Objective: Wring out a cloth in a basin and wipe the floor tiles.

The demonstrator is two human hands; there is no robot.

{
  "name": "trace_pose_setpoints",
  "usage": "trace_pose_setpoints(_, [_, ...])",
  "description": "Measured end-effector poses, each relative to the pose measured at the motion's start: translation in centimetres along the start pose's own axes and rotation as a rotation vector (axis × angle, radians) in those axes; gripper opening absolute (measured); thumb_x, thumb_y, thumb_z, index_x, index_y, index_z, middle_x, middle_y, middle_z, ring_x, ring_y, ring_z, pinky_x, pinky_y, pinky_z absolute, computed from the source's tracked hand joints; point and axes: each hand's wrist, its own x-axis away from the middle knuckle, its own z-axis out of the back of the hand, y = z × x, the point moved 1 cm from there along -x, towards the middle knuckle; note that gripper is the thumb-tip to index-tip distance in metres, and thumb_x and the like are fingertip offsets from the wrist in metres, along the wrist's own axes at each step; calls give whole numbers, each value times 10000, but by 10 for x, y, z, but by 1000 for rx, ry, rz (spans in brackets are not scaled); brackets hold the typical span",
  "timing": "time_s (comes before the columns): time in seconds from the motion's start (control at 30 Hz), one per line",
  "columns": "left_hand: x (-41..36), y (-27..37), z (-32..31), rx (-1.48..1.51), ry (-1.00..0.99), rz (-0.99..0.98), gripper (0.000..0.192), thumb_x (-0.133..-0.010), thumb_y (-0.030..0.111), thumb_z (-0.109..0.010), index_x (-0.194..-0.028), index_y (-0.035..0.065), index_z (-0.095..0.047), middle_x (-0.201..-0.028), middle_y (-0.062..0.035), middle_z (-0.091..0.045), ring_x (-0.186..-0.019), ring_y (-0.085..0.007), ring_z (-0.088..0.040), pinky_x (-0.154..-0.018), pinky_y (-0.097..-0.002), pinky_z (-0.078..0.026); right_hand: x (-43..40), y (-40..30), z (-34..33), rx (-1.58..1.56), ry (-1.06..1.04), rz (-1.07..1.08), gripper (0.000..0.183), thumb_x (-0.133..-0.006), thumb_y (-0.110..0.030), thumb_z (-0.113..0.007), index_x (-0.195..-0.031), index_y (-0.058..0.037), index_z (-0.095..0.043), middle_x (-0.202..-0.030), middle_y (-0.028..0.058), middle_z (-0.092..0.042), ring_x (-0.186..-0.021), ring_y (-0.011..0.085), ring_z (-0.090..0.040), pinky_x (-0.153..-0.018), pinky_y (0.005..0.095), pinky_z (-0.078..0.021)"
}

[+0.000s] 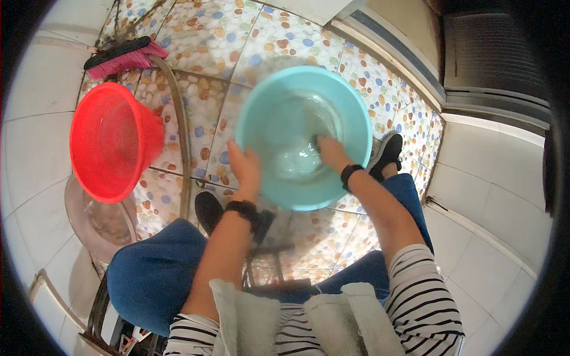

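A round light-blue plastic basin (303, 201) is in front of me, with some water (285, 133) shining inside it. At its left rim, my left hand (246, 167) grips the edge; part of its fingers is hidden. My right hand (331, 151) reaches inside the basin, low on the right, its fingers closed around a small dark object (316, 141), perhaps a scrubbing pad. Most of that object is covered by the fingers, and the hand is slightly blurred. I cannot tell whether the basin rests fully on the floor.
On the left, a red plastic tub (107, 138) lies tipped towards me, above a translucent basin (100, 218). A hose (181, 129) curves across the pebble-patterned tile floor (209, 53). Behind stands a pink-bristled broom head (124, 58). White tiled walls flank both sides; a door sill (392, 62) runs upper right.
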Motion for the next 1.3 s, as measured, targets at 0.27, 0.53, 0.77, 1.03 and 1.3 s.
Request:
trace_pose_setpoints(0.27, [0,-2,-5,-34,-72,62,253,-735,42,-508,-952,-21,-393,-884,-228,-506,-868,-403,-479,-722,-444,-374,12,-104,-32,-331,-39,171,138,-695,-90,-504,-788,6,-536,-851,210,-535,-791,356,-524,-669,431,-420])
trace_pose_setpoints(0.53, [-1,0,-1,-30,-12,46,258,-740,45,-517,-963,-10,-399,-891,-219,-511,-875,-394,-482,-724,-442,-376,49,-60,-18,-195,-108,525,160,-688,-126,-531,-812,-47,-594,-885,152,-556,-848,307,-527,-717,395,-436])
trace_pose_setpoints(0.77, [-3,-4,6,-41,-27,44,248,-731,42,-513,-954,4,-411,-898,-203,-516,-882,-381,-486,-727,-431,-380,27,14,14,435,-227,385,121,-674,-102,-537,-761,-68,-614,-873,110,-560,-851,285,-529,-725,379,-441])
trace_pose_setpoints(1.03, [0,1,-9,-42,-3,104,233,-729,65,-510,-940,18,-421,-903,-186,-525,-879,-362,-497,-728,-428,-387,43,-82,-31,-560,-107,358,195,-690,-119,-536,-868,-45,-567,-834,181,-557,-799,329,-536,-715,398,-425])
trace_pose_setpoints(1.3, [-7,-4,-1,-4,-31,134,205,-727,95,-500,-912,27,-441,-898,-176,-530,-870,-360,-501,-720,-418,-388,53,-22,4,-3,-451,444,176,-713,-124,-519,-867,-63,-580,-865,157,-567,-830,326,-542,-712,406,-428])
